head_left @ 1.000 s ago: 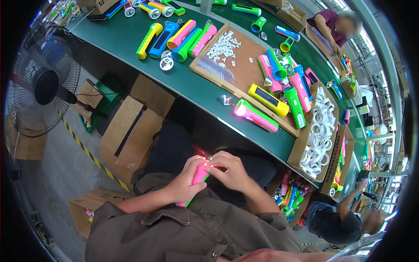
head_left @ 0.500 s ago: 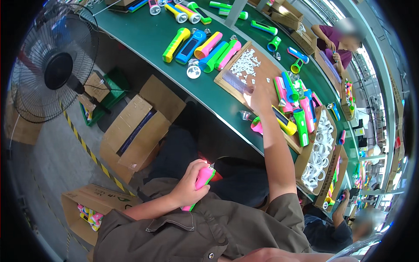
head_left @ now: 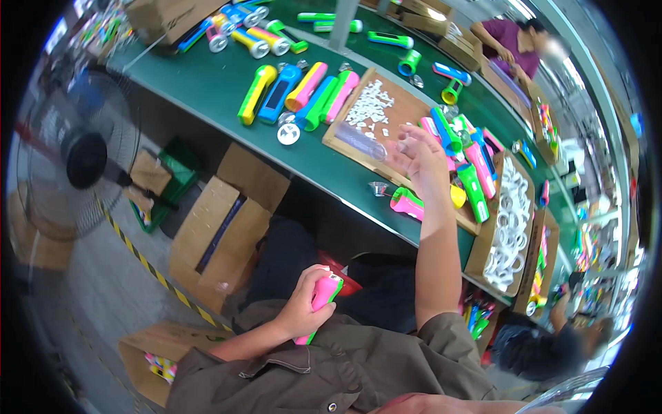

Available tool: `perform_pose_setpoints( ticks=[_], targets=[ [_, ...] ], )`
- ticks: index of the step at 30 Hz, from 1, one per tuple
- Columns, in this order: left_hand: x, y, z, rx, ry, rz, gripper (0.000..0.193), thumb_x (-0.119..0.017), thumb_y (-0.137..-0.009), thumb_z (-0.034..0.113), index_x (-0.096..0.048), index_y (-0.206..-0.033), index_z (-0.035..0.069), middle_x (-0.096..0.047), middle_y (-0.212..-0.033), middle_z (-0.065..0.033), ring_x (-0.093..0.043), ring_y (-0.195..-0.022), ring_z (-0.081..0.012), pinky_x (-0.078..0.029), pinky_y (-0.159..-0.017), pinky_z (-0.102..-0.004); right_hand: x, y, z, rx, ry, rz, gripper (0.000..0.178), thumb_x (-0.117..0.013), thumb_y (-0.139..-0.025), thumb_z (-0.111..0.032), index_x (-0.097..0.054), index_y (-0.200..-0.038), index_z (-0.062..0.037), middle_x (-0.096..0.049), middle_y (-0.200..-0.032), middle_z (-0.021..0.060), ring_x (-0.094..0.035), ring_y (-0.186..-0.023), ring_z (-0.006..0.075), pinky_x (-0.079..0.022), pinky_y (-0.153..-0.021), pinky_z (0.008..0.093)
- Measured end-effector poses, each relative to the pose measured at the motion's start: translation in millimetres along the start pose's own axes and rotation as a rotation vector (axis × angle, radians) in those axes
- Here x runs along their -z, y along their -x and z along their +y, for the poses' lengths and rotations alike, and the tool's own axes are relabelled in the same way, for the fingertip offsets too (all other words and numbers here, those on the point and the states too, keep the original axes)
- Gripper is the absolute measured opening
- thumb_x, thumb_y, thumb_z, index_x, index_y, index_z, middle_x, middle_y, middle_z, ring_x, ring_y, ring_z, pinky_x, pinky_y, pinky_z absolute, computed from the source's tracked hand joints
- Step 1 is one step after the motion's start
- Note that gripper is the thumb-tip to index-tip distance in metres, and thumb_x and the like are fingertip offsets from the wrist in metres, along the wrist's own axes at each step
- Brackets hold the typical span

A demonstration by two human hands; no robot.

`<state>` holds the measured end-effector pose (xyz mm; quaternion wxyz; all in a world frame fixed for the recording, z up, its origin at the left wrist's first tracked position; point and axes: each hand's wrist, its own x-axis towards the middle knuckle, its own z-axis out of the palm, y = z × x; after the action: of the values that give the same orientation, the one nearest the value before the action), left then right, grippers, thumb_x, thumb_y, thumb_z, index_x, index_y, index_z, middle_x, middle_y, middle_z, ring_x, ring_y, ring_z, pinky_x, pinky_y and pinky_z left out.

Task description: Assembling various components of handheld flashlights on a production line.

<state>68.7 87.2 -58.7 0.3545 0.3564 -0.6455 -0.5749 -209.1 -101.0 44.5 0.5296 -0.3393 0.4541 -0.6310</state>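
Note:
My left hand [head_left: 308, 303] is closed round a pink and green flashlight body [head_left: 324, 292], held low in front of my shirt with its end up. Above the wooden tray [head_left: 350, 143] is my right hand [head_left: 424, 155], blurred, its fingers bent round what looks like a thin clear disc [head_left: 403, 145]. A row of stacked clear discs [head_left: 363, 141] lies along the tray's near side, left of that hand. Small white parts [head_left: 371, 103] are heaped farther back in the tray. Several flashlight bodies [head_left: 472, 188] lie piled to the right of the hand.
Assembled-looking flashlights [head_left: 284, 92] lie in a row on the green table [head_left: 227, 90]. White rings fill a carton [head_left: 476, 259] at the right. A fan [head_left: 83, 159] and an open carton [head_left: 200, 234] stand at left. A co-worker [head_left: 514, 48] sits across.
My right hand has moved off the end of the clear disc stack, a little right, its fingers now loosely bent. The left hand keeps the flashlight body. The whole view has shifted slightly.

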Motion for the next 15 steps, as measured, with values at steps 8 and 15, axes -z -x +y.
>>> perform_pose_setpoints(
  ticks=[8,15],
  targets=[
    [14.3,-98.7,42.8,-0.355,-0.192,-0.06,0.074,-0.061,-0.078,-0.01,-0.029,-0.141,0.009,-0.03,-0.144,-0.0151,-0.047,-0.119,-0.0222,-0.046,-0.094,-0.0353,5.9,69.2,-28.2,0.257,-0.121,-0.171,0.016,-0.059,-0.097,-0.009,-0.061,-0.11,0.0009,-0.068,-0.096,0.0142,-0.068,-0.088,0.0207,-0.058,-0.069,0.0314],
    [-5.2,-140.6,74.4,-0.366,-0.087,-0.128,0.073,-0.06,-0.078,-0.012,-0.029,-0.14,0.009,-0.028,-0.145,-0.0155,-0.05,-0.112,-0.0218,-0.05,-0.087,-0.034,21.2,81.4,-31.2,0.288,-0.094,-0.138,0.016,-0.059,-0.097,-0.007,-0.061,-0.109,0.0032,-0.067,-0.095,0.013,-0.067,-0.083,0.0188,-0.058,-0.072,0.0323]
  ],
)
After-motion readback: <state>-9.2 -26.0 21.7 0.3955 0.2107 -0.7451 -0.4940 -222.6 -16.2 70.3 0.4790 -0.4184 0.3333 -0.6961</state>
